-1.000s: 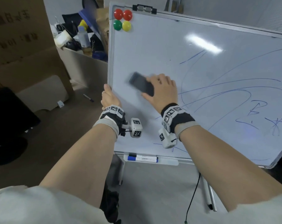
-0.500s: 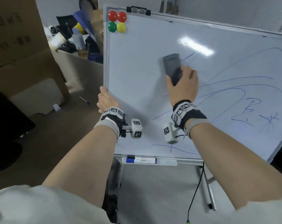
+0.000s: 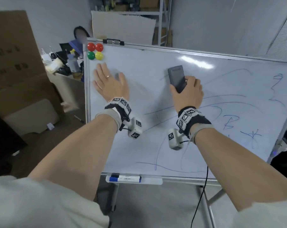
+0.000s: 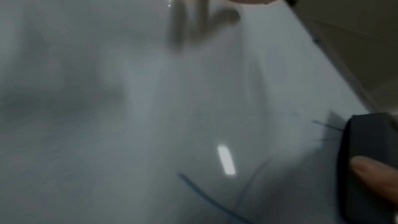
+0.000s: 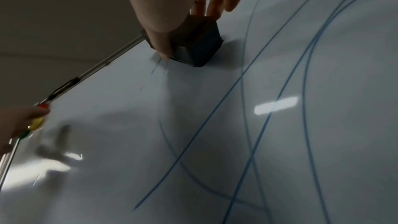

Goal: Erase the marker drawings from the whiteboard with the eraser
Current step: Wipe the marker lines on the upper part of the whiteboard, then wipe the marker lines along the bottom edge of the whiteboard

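On its wheeled stand, the whiteboard (image 3: 156,145) fills most of the head view, tilted so its right end sits lower. Blue marker lines (image 3: 230,96) sweep across its middle and right side in long curves, with a letter-like scribble and a cross near the lower right; the upper left part of the board is bare. Left of the board stand tall cardboard boxes (image 3: 16,63) and a cluttered table (image 3: 63,76).

Both forearms reach up to the board. The left hand (image 3: 109,83) lies flat on the board's upper left, fingers straight and spread, just below the magnets, with a ring on one finger. The right hand (image 3: 188,94) grips the dark grey eraser (image 3: 177,78) near the board's upper middle, thumb on one side and fingers curled round the other; the right wrist view shows the eraser (image 5: 193,47) pressed flat against the surface beside faint stroke remnants, with the curves to its right.

A blue-capped marker (image 3: 125,178) lies in the tray (image 3: 152,181) under the bottom edge. Four round magnets (image 3: 95,51), two red above a green and a yellow, cluster at the top left corner. Another pen (image 3: 79,119) lies on the floor left of the board.
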